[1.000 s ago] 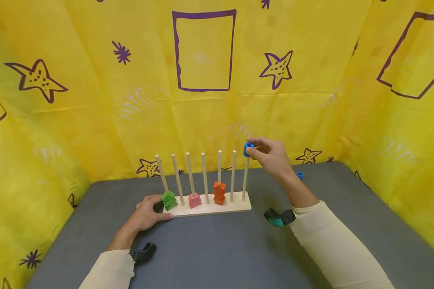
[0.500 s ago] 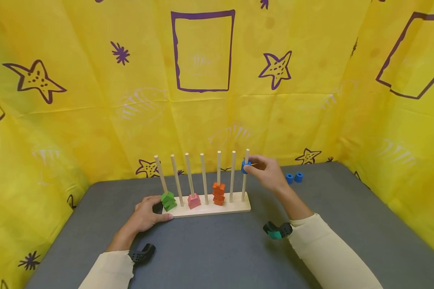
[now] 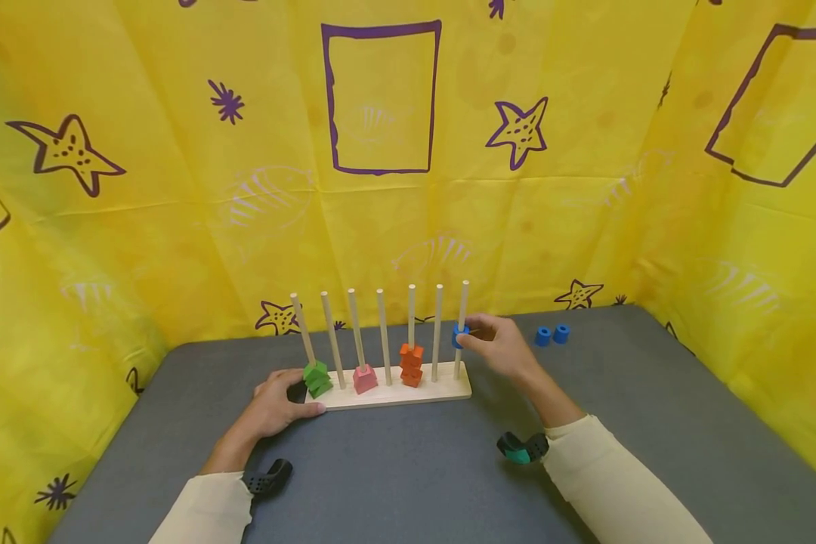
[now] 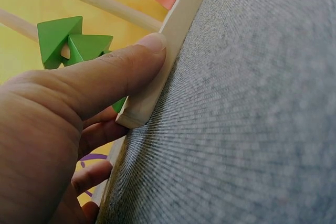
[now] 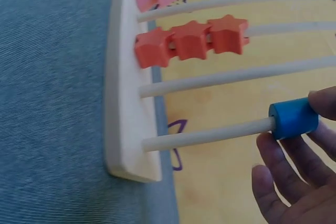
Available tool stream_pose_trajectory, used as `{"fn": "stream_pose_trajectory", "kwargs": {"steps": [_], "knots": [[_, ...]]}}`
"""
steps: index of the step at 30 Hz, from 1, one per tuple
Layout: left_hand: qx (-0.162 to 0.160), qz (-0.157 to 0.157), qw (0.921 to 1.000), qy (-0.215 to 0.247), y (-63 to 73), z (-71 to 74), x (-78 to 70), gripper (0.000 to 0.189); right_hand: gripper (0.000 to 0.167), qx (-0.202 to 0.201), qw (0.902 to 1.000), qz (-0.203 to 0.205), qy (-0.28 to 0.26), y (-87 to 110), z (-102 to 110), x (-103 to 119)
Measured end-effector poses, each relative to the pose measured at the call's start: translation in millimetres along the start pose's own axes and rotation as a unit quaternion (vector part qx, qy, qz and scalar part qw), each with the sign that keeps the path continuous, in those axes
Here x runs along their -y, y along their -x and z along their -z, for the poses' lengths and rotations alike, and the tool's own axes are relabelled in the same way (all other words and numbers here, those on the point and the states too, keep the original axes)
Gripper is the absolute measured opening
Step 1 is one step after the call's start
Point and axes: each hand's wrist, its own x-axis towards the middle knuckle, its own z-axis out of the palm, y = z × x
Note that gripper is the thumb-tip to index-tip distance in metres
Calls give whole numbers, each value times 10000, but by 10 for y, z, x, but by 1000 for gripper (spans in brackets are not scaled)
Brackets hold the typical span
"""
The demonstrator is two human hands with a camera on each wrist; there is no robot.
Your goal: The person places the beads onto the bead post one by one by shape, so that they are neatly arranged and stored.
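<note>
A pale wooden base (image 3: 394, 394) carries a row of several upright pegs. My right hand (image 3: 505, 347) pinches a blue cylinder bead (image 5: 295, 118) between thumb and fingers; the bead is threaded on the rightmost peg (image 5: 210, 134), partway up. At the other end, my left hand (image 3: 276, 404) grips the base's left corner, its thumb along the front edge in the left wrist view. Green beads (image 3: 317, 378) sit low on the leftmost peg. Pink beads (image 3: 364, 378) are on the third peg, and orange star beads (image 3: 411, 366) are stacked on the fifth.
Two more blue beads (image 3: 542, 336) stand on the grey table (image 3: 394, 483) to the right, behind my right hand. A yellow patterned cloth (image 3: 381, 211) hangs close behind the rack and along both sides.
The blue bead went from the top of the rightmost peg to partway down it, my right hand moving down with it. The left hand stays on the base.
</note>
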Motion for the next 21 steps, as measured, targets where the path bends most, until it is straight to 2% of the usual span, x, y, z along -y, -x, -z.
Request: {"fn": "stream_pose_trajectory", "kwargs": {"steps": [14,21], "knots": [[-16,-62,10000,-15,-3,-2,10,82,21,532,9974,-24,479,83,-94,-282],[0,-41,10000,-15,3,-4,-1,84,24,759,9955,19,576,108,-122,-379]]}}
